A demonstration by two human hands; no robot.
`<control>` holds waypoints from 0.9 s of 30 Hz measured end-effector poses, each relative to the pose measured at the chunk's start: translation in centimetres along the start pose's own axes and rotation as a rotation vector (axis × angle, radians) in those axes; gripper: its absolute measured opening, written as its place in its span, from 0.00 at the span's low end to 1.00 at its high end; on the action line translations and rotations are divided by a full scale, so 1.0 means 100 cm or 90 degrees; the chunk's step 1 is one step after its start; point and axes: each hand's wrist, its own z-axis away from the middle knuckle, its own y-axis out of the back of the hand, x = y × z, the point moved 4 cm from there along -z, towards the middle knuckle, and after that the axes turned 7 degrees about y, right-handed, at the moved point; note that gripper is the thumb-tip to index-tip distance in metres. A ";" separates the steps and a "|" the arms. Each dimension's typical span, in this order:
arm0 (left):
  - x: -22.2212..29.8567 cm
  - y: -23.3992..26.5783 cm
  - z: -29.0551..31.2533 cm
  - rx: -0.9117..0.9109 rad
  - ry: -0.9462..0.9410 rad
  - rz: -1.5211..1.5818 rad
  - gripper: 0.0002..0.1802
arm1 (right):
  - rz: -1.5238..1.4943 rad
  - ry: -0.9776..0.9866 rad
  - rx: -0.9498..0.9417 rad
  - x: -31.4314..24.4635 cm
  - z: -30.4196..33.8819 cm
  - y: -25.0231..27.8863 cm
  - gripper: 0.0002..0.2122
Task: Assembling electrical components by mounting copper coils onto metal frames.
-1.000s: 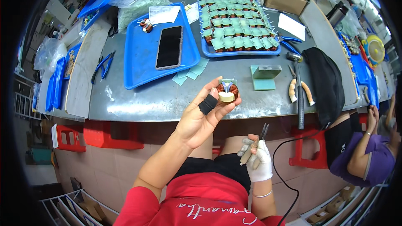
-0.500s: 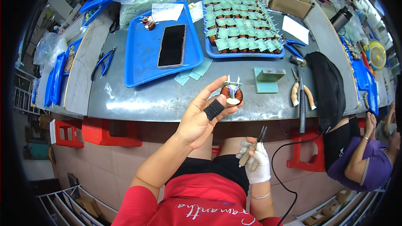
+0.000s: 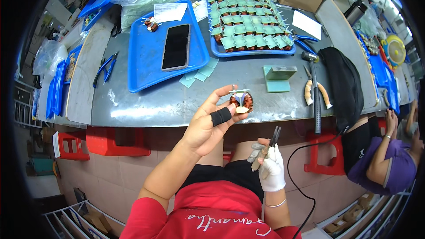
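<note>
Fingers (image 3: pixel 221 92) of the left hand (image 3: pixel 203 126) are closed on a copper-wound toroidal coil (image 3: pixel 242 102), thumb on its near side; from my distant seat I see it held up by the near edge of the bench (image 3: pixel 172 108), its small green plate at the top and its pale core facing the camera; a black wrap (image 3: pixel 220 116) circles the thumb.

Lower down, in front of the lap, the right hand (image 3: pixel 272 170), in a white glove, has its fingers curled around a pair of pliers (image 3: pixel 275 138); I make out the dark tips pointing up, slightly parted (the grip hides part of the handles from me).

Beyond the coil I find a green L-shaped block (image 3: pixel 277 86), with a hammer (image 3: pixel 316 102) and tan-handled pliers (image 3: pixel 308 94) to its right; farther back, a blue tray (image 3: pixel 252 54) bears rows of similar coils (image 3: pixel 245 20) topped with green plates; to the left, a second blue tray (image 3: pixel 144 71) carries a smartphone (image 3: pixel 176 48), and loose green squares (image 3: pixel 201 73) lie beside its lower right corner.
</note>
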 end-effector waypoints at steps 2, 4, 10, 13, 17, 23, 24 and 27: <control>-0.004 0.002 0.001 0.001 0.001 0.041 0.27 | 0.032 -0.002 -0.022 -0.008 0.000 -0.011 0.28; -0.007 0.000 0.000 0.024 0.005 0.019 0.26 | 0.073 0.034 -0.061 -0.018 -0.002 -0.026 0.28; -0.015 0.009 -0.003 0.013 0.050 0.095 0.25 | 0.300 0.188 -0.071 -0.050 -0.004 -0.038 0.26; -0.015 0.007 0.001 -0.036 0.038 0.139 0.24 | 0.313 0.227 -0.053 -0.060 -0.005 -0.031 0.26; -0.015 0.002 0.007 -0.101 0.036 0.178 0.23 | 0.373 0.247 -0.037 -0.069 -0.005 -0.029 0.26; -0.022 -0.008 0.018 -0.047 0.098 0.118 0.25 | 0.403 0.272 -0.041 -0.057 -0.019 -0.040 0.24; -0.024 -0.008 0.020 -0.048 0.105 0.118 0.25 | 0.381 0.234 -0.042 -0.058 -0.020 -0.045 0.24; -0.026 -0.012 0.025 -0.024 0.098 0.063 0.28 | 0.450 0.317 -0.067 -0.061 -0.031 -0.052 0.23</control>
